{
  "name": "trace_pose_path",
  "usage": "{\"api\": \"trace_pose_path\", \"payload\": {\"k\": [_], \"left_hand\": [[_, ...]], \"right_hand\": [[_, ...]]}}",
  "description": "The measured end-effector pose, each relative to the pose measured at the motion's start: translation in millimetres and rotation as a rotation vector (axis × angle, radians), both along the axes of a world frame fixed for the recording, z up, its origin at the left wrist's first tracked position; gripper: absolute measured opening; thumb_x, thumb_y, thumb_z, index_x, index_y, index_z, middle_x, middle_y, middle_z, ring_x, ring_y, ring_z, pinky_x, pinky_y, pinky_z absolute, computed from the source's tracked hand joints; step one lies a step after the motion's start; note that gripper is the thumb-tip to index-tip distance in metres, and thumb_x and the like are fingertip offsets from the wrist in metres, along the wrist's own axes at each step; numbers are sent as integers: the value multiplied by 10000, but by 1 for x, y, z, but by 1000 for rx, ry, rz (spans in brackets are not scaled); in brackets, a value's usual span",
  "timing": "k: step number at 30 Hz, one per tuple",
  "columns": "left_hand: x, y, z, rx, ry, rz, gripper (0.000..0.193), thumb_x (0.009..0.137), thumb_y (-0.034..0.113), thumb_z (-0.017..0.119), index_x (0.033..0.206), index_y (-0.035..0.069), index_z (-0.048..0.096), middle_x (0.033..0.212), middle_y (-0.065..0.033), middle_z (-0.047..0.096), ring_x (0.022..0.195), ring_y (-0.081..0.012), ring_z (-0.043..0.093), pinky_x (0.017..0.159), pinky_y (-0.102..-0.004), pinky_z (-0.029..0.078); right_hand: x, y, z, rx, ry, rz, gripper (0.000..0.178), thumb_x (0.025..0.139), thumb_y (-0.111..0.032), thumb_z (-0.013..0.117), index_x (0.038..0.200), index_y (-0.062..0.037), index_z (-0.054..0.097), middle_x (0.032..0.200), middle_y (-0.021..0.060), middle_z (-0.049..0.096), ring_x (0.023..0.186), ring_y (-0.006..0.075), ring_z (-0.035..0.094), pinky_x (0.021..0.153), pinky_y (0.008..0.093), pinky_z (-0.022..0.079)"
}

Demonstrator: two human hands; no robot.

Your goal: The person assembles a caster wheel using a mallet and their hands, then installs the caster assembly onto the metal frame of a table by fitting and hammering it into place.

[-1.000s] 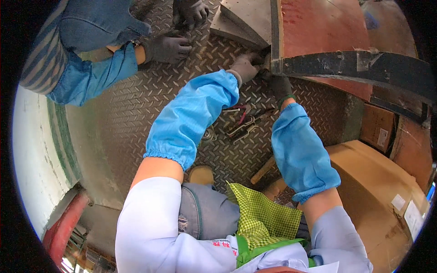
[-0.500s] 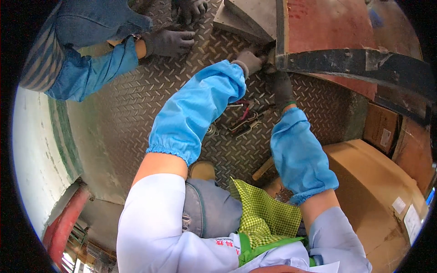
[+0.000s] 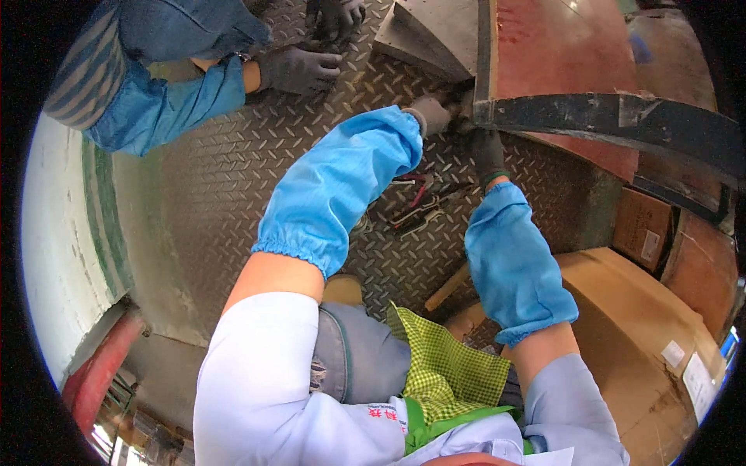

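My left hand (image 3: pixel 432 116), in a grey glove, reaches to the lower corner of a large red-faced block (image 3: pixel 559 54) with a black edge band. Its fingers curl inward, and their tips are lost in shadow. My right hand (image 3: pixel 485 152), darker gloved, comes up from below to the same corner. Its fingers bend close to the left ones, partly hidden under the band. Whatever they grip there is too dark to make out. Below the hands, several hand tools (image 3: pixel 420 216) lie on the patterned metal floor (image 3: pixel 233 202), one with a pinkish handle.
A co-worker's gloved hand (image 3: pixel 303 71) rests near the floor at upper left, the other hand (image 3: pixel 340 19) beyond it. A grey metal wedge-shaped piece (image 3: pixel 423 43) adjoins the block. At right stands a cardboard box (image 3: pixel 614 311). A wooden handle (image 3: pixel 447 289) lies near my knees.
The view has shifted slightly, so the scene sits a little lower and to the right. Both my hands stay at the block's corner; the co-worker's hands keep nearly the same place.
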State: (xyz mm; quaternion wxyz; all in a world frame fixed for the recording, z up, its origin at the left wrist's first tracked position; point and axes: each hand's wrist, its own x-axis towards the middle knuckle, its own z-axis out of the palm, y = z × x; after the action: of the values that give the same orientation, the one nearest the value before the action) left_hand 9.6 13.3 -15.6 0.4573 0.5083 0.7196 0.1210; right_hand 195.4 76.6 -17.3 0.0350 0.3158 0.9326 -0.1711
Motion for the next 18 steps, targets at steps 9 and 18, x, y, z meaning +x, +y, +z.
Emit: {"api": "trace_pose_path", "payload": {"k": [9, 18], "left_hand": [[-22, -22, -59, -94, 146, 258, 527, 903, 446, 380, 1214, 44, 517, 1186, -213, 528, 1060, -389, 512, 899, -461, 404], [62, -109, 4, -75, 585, -320, 529, 856, 240, 531, 1331, 87, 356, 1173, -219, 516, 1049, -378, 517, 819, -473, 467]], "right_hand": [[-43, -13, 31, -4, -331, 211, 434, 837, -129, 494, 1252, -16, 431, 1162, 144, 543, 1153, 296, 443, 998, 360, 333], [169, -135, 1, -591, -158, -364, 506, 886, -176, 483, 1345, -43, 318, 1285, 236, 400, 1132, 295, 466, 839, 402, 485]]}}
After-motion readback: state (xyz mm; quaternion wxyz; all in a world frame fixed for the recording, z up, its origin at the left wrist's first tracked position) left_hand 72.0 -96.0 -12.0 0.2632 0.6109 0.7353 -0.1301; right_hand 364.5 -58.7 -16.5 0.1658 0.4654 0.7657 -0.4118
